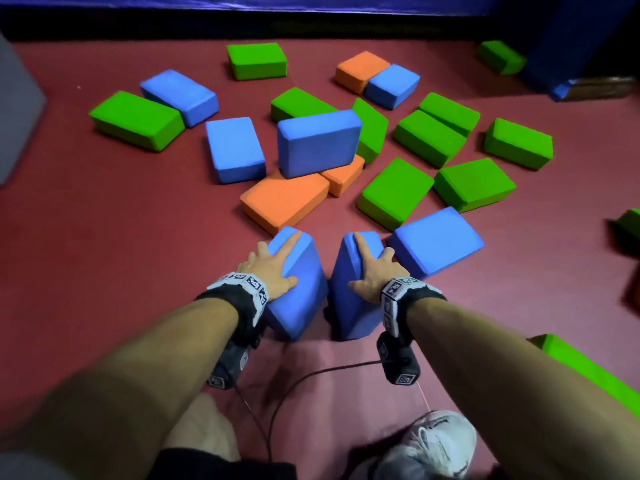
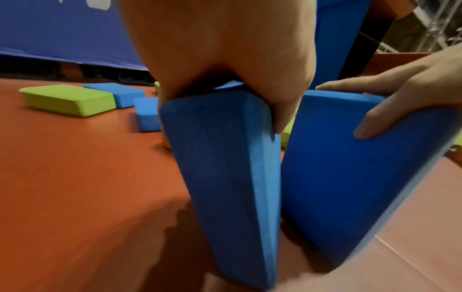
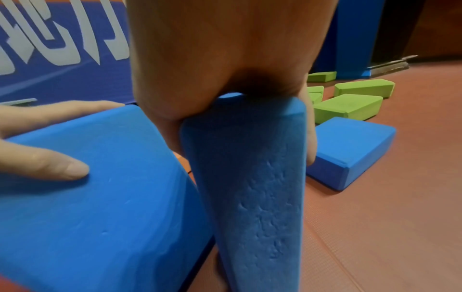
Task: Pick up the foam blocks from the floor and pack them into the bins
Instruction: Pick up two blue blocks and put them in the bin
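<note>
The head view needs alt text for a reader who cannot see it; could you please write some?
Seen from above, a person's left hand and right hand each grip a blue foam block, tilted side by side over a red floor mat. Beyond lie scattered green, blue and orange foam blocks, some leaning or stacked on one another.

Your left hand (image 1: 268, 268) and right hand (image 1: 375, 275) each grip a plain blue foam block (image 1: 298, 289) (image 1: 353, 296), and around your wrists sit black bands with black-and-white square marker patterns (image 1: 251, 284). The floor (image 1: 121, 237) under you is dull red, scattered with bright green blocks (image 1: 136, 121), more blue ones (image 1: 235, 148) and a few orange ones (image 1: 284, 200). Behind them runs a deep blue padded wall (image 3: 62, 59) bearing large pale grey lettering, and your shoe (image 1: 429, 445) is pale grey.
</note>
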